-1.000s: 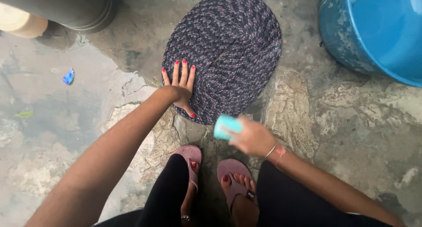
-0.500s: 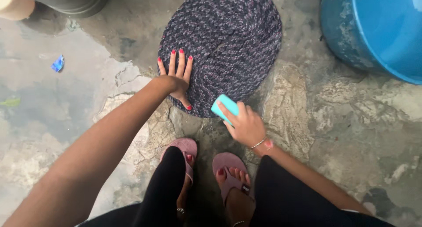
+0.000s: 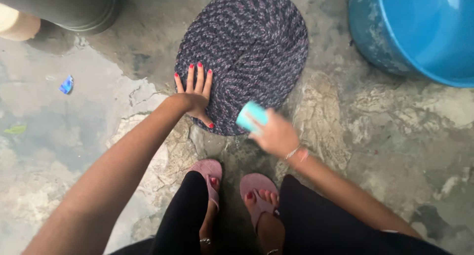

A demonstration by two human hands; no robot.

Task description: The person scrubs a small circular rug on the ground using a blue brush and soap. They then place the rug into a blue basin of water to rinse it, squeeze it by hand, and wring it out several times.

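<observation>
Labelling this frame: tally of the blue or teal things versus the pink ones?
Blue or teal: 3 - soap bar in the right hand, big tub, small scrap on the wet floor.
Pink: 2 - left sandal, right sandal.
Total: 5

Left hand (image 3: 195, 98) flat on braided oval mat (image 3: 247, 52); right hand (image 3: 274, 135) grips turquoise bar (image 3: 252, 115) at mat's near edge.
</observation>
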